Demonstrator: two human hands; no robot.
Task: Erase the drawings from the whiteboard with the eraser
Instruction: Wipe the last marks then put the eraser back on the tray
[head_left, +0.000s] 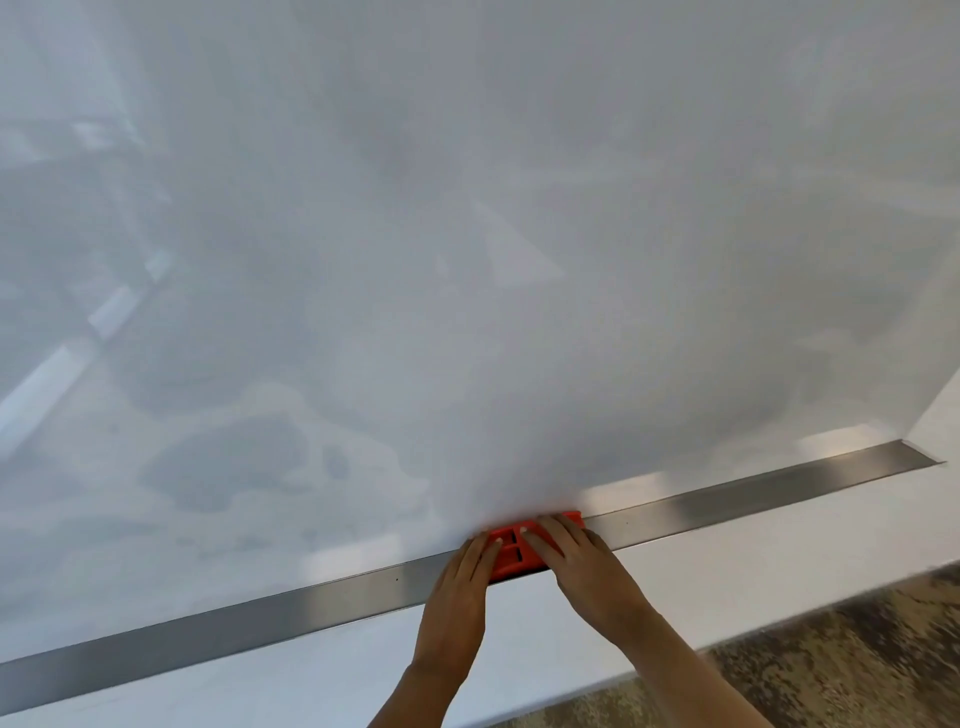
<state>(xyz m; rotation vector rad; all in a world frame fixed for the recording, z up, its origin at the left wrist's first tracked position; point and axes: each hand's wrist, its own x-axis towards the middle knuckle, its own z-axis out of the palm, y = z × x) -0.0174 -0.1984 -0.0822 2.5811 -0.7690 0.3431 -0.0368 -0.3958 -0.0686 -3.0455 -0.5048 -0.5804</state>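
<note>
A large glossy whiteboard (467, 234) fills most of the head view; I see only reflections and faint smears on it, no clear drawings. An orange eraser (511, 553) lies on the metal ledge (260, 618) at the board's bottom edge. My left hand (460, 587) rests on the eraser's left end with its fingers over it. My right hand (576, 558) covers the eraser's right part, fingers laid flat on top. Both hands touch the eraser; much of it is hidden under them.
Below the ledge runs a white wall strip (727, 566), then a mottled brown and grey carpet (831, 660) at the lower right. The board's right edge meets a white wall (940, 410) at the far right.
</note>
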